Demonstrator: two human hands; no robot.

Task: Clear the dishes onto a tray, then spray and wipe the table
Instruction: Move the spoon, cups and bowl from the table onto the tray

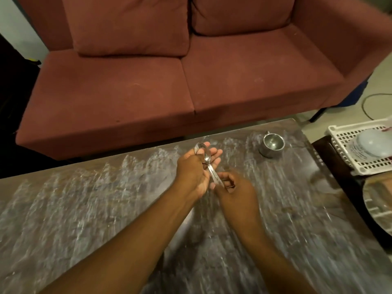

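Over the dark marbled table point(84, 209) both my hands meet on some steel spoons point(206, 159). My left hand point(194, 168) holds the bowl ends, its fingers partly spread beneath them. My right hand point(235, 187) pinches the handle ends just to the right and nearer me. How many spoons there are I cannot tell. A small steel cup point(272, 144) stands upright on the table's far right part, apart from both hands. A white perforated plastic tray point(347, 141) sits off the table's right end with a pale bowl point(373, 145) lying in it.
A maroon two-seat sofa point(180, 81) stands close behind the table's far edge. A round steel plate point(379, 204) rests on a dark side surface at the right edge. A black cable point(369, 102) lies on the floor at the far right.
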